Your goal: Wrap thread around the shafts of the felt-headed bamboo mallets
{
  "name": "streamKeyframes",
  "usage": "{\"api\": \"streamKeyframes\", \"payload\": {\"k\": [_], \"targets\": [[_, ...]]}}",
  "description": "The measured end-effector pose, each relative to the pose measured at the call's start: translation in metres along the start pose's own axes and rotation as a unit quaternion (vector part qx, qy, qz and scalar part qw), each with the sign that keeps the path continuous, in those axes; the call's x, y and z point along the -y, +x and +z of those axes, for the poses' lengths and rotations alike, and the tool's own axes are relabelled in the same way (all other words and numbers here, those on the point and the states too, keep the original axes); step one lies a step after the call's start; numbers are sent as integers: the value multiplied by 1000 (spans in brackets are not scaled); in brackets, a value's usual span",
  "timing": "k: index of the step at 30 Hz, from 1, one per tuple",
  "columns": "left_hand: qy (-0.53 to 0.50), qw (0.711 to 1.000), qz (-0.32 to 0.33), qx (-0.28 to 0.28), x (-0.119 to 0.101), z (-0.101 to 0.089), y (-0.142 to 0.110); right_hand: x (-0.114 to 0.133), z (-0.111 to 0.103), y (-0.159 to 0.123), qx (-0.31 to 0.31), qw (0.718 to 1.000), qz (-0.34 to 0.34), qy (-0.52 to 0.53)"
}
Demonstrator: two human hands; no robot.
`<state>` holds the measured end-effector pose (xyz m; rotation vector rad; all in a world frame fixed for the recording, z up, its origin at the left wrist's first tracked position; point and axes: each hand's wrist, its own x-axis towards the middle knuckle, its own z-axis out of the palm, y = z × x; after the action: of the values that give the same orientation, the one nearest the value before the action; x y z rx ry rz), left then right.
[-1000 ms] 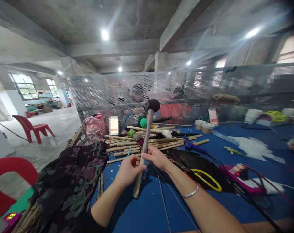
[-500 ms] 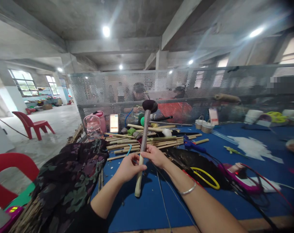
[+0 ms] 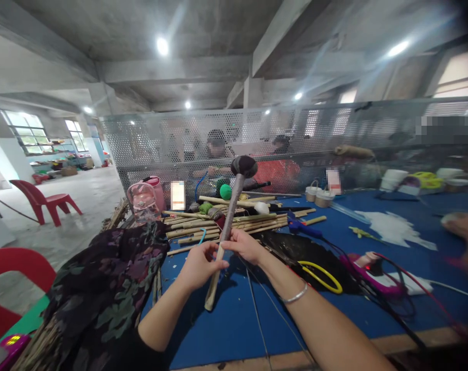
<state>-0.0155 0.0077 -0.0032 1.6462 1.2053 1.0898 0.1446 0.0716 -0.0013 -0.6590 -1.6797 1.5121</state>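
Note:
A pale wooden stick with a dark round head [image 3: 234, 198] slants up over the table, its top leaning right. Its upper shaft is covered in a grey-brown wrapping; the lower end is bare. My left hand [image 3: 201, 265] is closed around the bare part, thumb laid across it. Just above, my right hand [image 3: 244, 247] pinches the shaft near where the wrapping ends. Behind the hands lies a pile of thin wooden sticks [image 3: 253, 222], with a green ball [image 3: 225, 192] and small yarn-like balls around it.
Yellow-handled scissors [image 3: 322, 278] and a blue glue gun [image 3: 301, 226] lie on the blue table [image 3: 226, 335] to the right. Dark flowered cloth [image 3: 118, 288] covers the left side. A perforated metal screen [image 3: 156, 144] stands behind. A co-worker's hand [image 3: 467, 237] shows at the right edge.
The stick's head has tipped further right while its lower end swung left. Both hands keep their hold. The view has shifted slightly, and a co-worker's hand has come further in at right.

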Motion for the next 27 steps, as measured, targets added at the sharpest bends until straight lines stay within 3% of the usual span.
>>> {"api": "streamKeyframes", "payload": {"k": [3, 7, 9, 11, 15, 18, 21, 25, 27], "targets": [[-8, 999, -34, 14, -4, -1, -1, 2, 0, -1, -4, 1000, 10, -2], [-162, 972, -105, 137, -5, -6, -3, 7, -2, -6, 51, 998, 36, 10], [-216, 954, -128, 165, -1, -7, -3, 7, -2, -7, 62, 998, 29, 6], [-211, 957, -125, 157, 4, -5, -2, 6, -2, -5, 46, 999, 11, -5], [-66, 995, -45, 52, 11, 0, 1, 0, -3, 1, 8, 999, 12, -39], [5, 1000, -28, 9, 12, 2, 1, 1, -3, 1, -4, 999, 12, -48], [-17, 998, -57, 35, 9, 0, 0, 5, -2, -2, 5, 999, 15, -33], [-163, 971, -113, 135, 6, -1, -3, 6, -2, -6, 37, 999, 35, 13], [-186, 967, -116, 130, 7, 2, -3, 3, -1, -4, 27, 999, 31, 20]]}}
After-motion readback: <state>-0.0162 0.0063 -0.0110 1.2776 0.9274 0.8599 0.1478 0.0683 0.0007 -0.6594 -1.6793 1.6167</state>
